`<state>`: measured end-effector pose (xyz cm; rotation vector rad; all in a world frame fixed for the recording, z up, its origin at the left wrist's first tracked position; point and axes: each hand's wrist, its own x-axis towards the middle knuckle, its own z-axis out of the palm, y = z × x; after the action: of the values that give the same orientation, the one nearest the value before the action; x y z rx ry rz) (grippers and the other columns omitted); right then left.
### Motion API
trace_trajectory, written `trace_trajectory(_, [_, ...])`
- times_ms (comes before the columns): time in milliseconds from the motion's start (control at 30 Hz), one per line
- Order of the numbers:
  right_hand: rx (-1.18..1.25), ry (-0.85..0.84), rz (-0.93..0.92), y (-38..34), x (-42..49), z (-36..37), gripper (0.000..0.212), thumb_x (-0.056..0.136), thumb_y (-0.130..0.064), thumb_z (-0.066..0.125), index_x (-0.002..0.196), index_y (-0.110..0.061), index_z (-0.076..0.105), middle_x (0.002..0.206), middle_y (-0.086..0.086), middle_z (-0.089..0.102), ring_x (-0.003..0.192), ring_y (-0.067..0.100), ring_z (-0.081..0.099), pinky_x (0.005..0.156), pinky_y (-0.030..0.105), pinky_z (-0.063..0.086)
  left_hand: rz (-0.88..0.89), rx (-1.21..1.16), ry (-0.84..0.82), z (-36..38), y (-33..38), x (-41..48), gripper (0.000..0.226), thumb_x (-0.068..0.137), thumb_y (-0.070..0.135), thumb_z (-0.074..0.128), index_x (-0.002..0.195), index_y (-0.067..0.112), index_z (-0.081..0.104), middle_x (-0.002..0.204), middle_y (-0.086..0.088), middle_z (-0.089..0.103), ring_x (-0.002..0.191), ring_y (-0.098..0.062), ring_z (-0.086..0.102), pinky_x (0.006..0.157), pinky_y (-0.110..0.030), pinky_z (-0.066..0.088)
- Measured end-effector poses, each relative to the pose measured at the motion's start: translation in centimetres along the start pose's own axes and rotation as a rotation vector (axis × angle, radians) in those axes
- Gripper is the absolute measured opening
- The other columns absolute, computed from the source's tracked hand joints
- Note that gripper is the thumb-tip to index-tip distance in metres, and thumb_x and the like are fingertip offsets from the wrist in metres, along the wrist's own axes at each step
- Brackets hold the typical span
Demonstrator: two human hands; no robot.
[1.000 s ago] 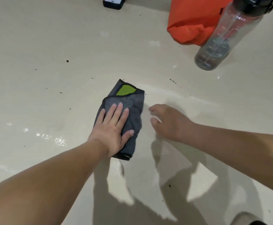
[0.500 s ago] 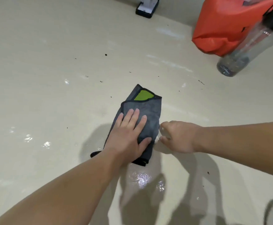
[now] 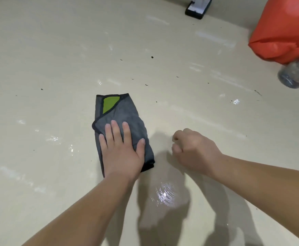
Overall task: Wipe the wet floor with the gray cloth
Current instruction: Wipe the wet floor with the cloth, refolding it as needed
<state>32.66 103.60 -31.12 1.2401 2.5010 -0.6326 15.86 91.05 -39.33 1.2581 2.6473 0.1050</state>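
Head view. I see the left hand (image 3: 121,153) pressed flat, fingers spread, on the near half of the folded gray cloth (image 3: 125,119), which lies on the cream floor (image 3: 47,59) about midway across it. The cloth has black edging, and a green patch (image 3: 109,105) shows at its far end under a turned-back corner. The right hand (image 3: 192,150) is curled into a loose fist holding nothing, just to the right of the cloth and apart from it; I cannot tell whether its knuckles touch the floor. A wet, glistening patch (image 3: 164,194) lies toward the near edge of the floor, between the two forearms. Smaller wet streaks and dark specks are scattered over the floor. At the far right an orange bag (image 3: 283,31) sits with a clear bottle (image 3: 296,75) touching its near side; both are blurred.
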Motion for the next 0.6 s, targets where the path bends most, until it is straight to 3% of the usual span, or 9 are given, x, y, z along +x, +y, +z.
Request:
trace_trajectory(133, [0.034,0.042,0.085,2.8,-2.2,-0.7,0.018,0.102,-0.039,0.041,0.106,-0.028,0.055,0.106,-0.004,0.056,0.104,0.021,0.055,0.080,0.036,0.046,0.113,-0.051,0.017,1.1,4.5,-3.0,0.081,0.101,0.060,0.021,0.162,0.006,0.022,0.168,-0.028,0.013,0.156,-0.045,0.007,0.125,-0.060,0.007])
trace_trajectory(267, [0.059,0.087,0.236,5.4,-4.9,-1.2,0.019,0.101,-0.042,0.042,0.101,-0.027,0.054,0.101,-0.006,0.059,0.095,0.021,0.058,0.076,0.035,0.048,0.343,-0.020,-0.080,2.4,10.5,-6.6,0.082,0.101,0.059,0.020,0.162,0.004,0.015,0.168,-0.029,0.004,0.156,-0.046,-0.002,0.124,-0.061,0.002])
trace_trajectory(433, [0.028,-0.064,0.433,8.8,-8.9,-1.8,0.021,0.100,-0.044,0.042,0.099,-0.027,0.054,0.097,-0.006,0.061,0.090,0.023,0.061,0.074,0.034,0.050,0.573,-0.049,-0.189,3.6,14.1,-10.4,0.082,0.099,0.061,0.025,0.161,0.007,0.024,0.169,-0.025,0.010,0.156,-0.044,0.006,0.124,-0.059,0.006])
trace_trajectory(600, [0.048,-0.147,0.443,10.4,-10.7,-1.4,0.022,0.099,-0.046,0.044,0.097,-0.027,0.053,0.095,-0.005,0.060,0.090,0.024,0.061,0.077,0.034,0.050,0.721,0.040,-0.268,1.9,12.5,-8.7,0.092,0.094,0.072,0.025,0.164,0.019,-0.001,0.171,-0.014,-0.015,0.156,-0.033,-0.019,0.126,-0.051,-0.005])
